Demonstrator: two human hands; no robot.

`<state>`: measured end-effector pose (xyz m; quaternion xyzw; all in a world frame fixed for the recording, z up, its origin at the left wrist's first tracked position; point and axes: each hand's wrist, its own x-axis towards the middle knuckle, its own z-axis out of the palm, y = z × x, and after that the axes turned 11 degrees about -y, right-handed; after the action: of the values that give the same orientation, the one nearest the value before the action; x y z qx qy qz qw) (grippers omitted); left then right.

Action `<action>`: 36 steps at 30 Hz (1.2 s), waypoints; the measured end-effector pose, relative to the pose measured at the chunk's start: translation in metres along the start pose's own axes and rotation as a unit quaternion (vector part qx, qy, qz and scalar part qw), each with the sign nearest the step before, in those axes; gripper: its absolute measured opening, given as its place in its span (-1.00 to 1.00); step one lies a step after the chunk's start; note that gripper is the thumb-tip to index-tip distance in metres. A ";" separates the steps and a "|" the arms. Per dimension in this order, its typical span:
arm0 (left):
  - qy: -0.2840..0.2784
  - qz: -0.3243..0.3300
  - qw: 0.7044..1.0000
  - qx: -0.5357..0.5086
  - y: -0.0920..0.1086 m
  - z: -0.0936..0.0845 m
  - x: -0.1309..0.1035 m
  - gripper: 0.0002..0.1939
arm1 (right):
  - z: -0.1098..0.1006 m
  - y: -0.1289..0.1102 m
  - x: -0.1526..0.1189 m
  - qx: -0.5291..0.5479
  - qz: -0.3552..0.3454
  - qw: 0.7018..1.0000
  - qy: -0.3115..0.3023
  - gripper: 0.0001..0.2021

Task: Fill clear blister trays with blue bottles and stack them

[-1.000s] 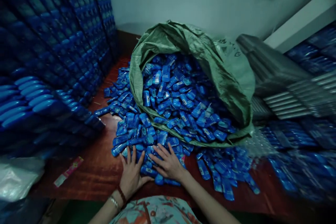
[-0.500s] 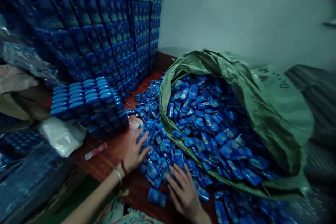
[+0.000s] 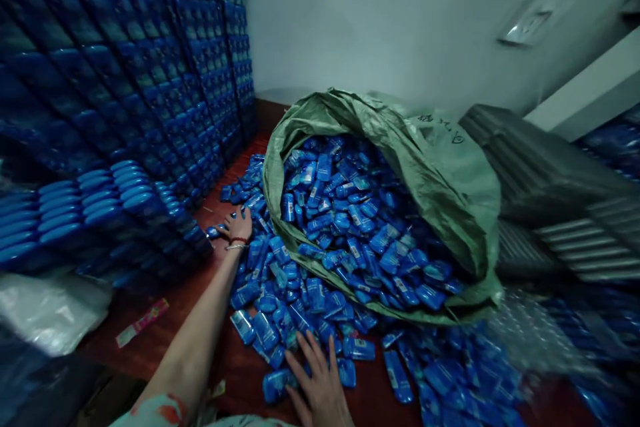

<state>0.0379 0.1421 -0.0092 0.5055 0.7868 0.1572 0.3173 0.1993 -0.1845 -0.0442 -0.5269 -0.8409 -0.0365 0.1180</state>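
Observation:
My left hand point(image 3: 238, 225) reaches out to the far left side of a heap of small blue plastic bottles point(image 3: 316, 295). Its fingers are apart and rest at the bottles there, partly hiding them. Near the front edge of the heap my right hand point(image 3: 317, 377) lies with fingers spread, touching the bottles and holding none. One blue bottle point(image 3: 277, 385) lies just left of that hand. Behind the heap a large green woven sack point(image 3: 274, 177) lies on its side, its mouth facing me, full of the same bottles.
Tall stacks of blue packs point(image 3: 150, 60) rise on the left. A lower block of packs point(image 3: 100, 213) stands before them, with clear plastic wrap point(image 3: 55, 313) beside it. A pink strip point(image 3: 143, 323) lies on the reddish tabletop point(image 3: 145, 353). Grey stacked sheets point(image 3: 545, 167) stand at right.
My left hand has moved forward to the far left of the heap. My right hand stays spread at the front edge. The view has turned to the right.

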 end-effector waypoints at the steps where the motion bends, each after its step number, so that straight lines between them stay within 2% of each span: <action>1: -0.002 -0.003 1.000 -0.004 -0.002 0.003 -0.008 -0.46 | 0.005 0.003 -0.003 -0.001 0.002 1.000 0.005 -0.50; 4: -0.012 0.006 1.000 -0.017 -0.007 0.010 -0.032 -0.44 | 0.016 0.015 -0.006 0.014 -0.002 1.000 0.028 -0.50; 7: -0.040 0.041 0.998 -0.033 -0.013 0.013 -0.052 -0.42 | 0.019 0.030 -0.003 0.032 -0.009 0.998 0.049 -0.51; 11: -0.084 0.090 0.991 -0.048 -0.025 0.008 -0.077 -0.43 | 0.007 0.041 0.003 0.051 -0.006 0.997 0.066 -0.52; 13: -0.089 0.144 0.983 -0.068 -0.038 0.000 -0.093 -0.45 | -0.002 0.040 0.004 0.073 0.010 0.994 0.082 -0.52; 16: -0.056 0.282 0.949 -0.131 -0.069 -0.016 -0.122 -0.55 | -0.015 0.033 -0.001 0.124 0.047 0.986 0.104 -0.54; 18: -0.024 0.325 0.933 -0.153 -0.097 -0.026 -0.144 -0.65 | -0.019 0.026 -0.008 0.163 0.082 0.977 0.109 -0.58; 21: 0.004 0.298 0.943 -0.146 -0.143 -0.033 -0.176 -0.74 | -0.018 0.012 -0.016 0.219 0.119 0.963 0.102 -0.64; 23: 0.012 0.272 0.953 -0.133 -0.171 -0.032 -0.197 -0.76 | -0.016 0.005 -0.017 0.252 0.115 0.956 0.094 -0.64; 25: 0.017 0.254 0.960 -0.114 -0.191 -0.029 -0.216 -0.75 | -0.013 -0.001 -0.016 0.273 0.091 0.954 0.089 -0.61; 27: 0.004 0.261 0.963 -0.066 -0.204 -0.026 -0.229 -0.72 | -0.012 -0.005 -0.012 0.280 0.060 0.954 0.086 -0.58; 29: -0.034 0.317 0.947 0.028 -0.210 -0.023 -0.235 -0.58 | -0.012 -0.009 -0.006 0.275 0.035 0.957 0.085 -0.57; 32: -0.079 0.430 0.881 0.180 -0.208 -0.009 -0.233 -0.10 | -0.021 -0.015 0.003 0.249 0.021 0.964 0.087 -0.60; 33: -0.082 0.455 0.862 0.208 -0.204 -0.001 -0.230 0.00 | -0.025 -0.016 0.005 0.237 0.020 0.967 0.087 -0.61; 36: -0.072 0.477 0.844 0.235 -0.186 0.029 -0.221 0.05 | -0.035 -0.011 0.005 0.189 0.042 0.977 0.083 -0.64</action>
<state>-0.0089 -0.1397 -0.0616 0.8877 0.4370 0.0626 0.1311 0.1926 -0.1913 -0.0088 -0.5249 -0.7969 0.0848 0.2867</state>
